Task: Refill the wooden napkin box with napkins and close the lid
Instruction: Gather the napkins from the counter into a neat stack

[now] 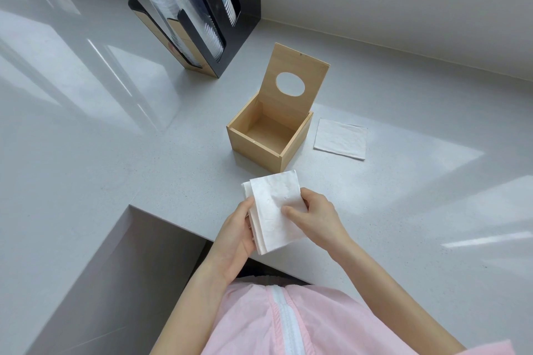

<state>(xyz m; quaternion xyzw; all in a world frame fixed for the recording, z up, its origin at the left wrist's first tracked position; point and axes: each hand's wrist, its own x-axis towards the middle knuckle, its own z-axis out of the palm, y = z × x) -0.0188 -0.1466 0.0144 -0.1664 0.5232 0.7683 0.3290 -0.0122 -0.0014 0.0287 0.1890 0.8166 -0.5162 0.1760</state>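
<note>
A wooden napkin box [256,145] stands on the grey counter, nothing visible inside it. Its hinged lid [300,72], with an oval hole, is raised upright at the back. Just in front of the box I hold a stack of white napkins [277,210] above the counter's near edge. My left hand [236,236] grips the stack from its left side and underneath. My right hand [317,216] pinches it from the right, thumb on top. A single white napkin [340,138] lies flat on the counter to the right of the box.
A black cup dispenser [219,8] with stacked clear and paper cups stands at the back left, against the wall. The grey counter [115,138] has a notched near edge at my left. My pink garment fills the bottom of the view.
</note>
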